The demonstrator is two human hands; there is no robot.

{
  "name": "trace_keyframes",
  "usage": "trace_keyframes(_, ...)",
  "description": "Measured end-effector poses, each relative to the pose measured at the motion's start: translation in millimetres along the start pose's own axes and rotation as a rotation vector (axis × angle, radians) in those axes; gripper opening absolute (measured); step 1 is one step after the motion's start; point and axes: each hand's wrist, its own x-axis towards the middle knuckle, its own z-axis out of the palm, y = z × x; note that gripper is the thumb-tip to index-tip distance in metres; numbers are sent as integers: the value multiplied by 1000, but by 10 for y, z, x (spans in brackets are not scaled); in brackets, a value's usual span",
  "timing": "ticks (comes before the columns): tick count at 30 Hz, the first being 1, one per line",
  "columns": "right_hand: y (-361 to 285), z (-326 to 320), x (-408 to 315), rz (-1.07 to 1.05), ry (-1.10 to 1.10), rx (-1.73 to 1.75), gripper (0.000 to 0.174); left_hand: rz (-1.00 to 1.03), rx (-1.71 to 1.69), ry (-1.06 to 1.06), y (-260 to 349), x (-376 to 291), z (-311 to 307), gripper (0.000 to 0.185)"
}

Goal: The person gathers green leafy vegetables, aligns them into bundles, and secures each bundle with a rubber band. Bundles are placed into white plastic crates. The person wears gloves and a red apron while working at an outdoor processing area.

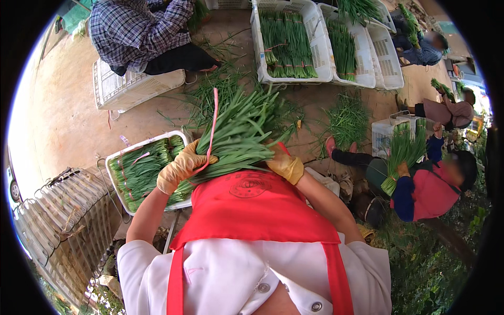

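A loose bunch of long, flat green leaves that look like garlic chives (pixel 236 138) lies across my lap, over the red apron (pixel 252 212). My left hand (pixel 185 165), in a yellowish work glove, is closed on the bunch's left side. A pink tie strip (pixel 214 118) rises from under its thumb, its upper end loose. My right hand (pixel 284 162), gloved alike, is at the bunch's right side; leaves hide its fingertips, so its grip is unclear. Beside my left hand stands a white plastic crate (pixel 147 142) holding tied chive bundles (pixel 138 177).
White crates (pixel 293 80) with tied bundles stand ahead. Loose leaves (pixel 346 118) litter the floor. A person in a checked shirt (pixel 138 35) sits ahead left on an upturned crate (pixel 134 88). At right, a person in a red vest (pixel 433 193) holds chives. A metal rack (pixel 63 204) is at left.
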Motion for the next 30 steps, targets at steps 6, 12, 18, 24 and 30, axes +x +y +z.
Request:
trace_keyframes(6, -435, -108, 2, 280, 53, 510, 20, -30, -606, -16, -36, -185, -236, 36)
trace_keyframes(12, -1221, -769, 162, 520, 122, 698, 24, 62, -550, 82, 99, -475, -121, 32)
trace_keyframes(18, -2092, -1310, 431, 106, 300, 370, 21, -24, -656, 244, 78, -511, 0, 30)
trace_keyframes(24, -2299, -1192, 780, 6, 131, -312, 44, 4, -604, 174, 44, -475, -4, 37)
trace_keyframes(30, -2455, -1047, 1316, -335, -186, -1040, 15, 40, -552, 133, 26, -493, 37, 39)
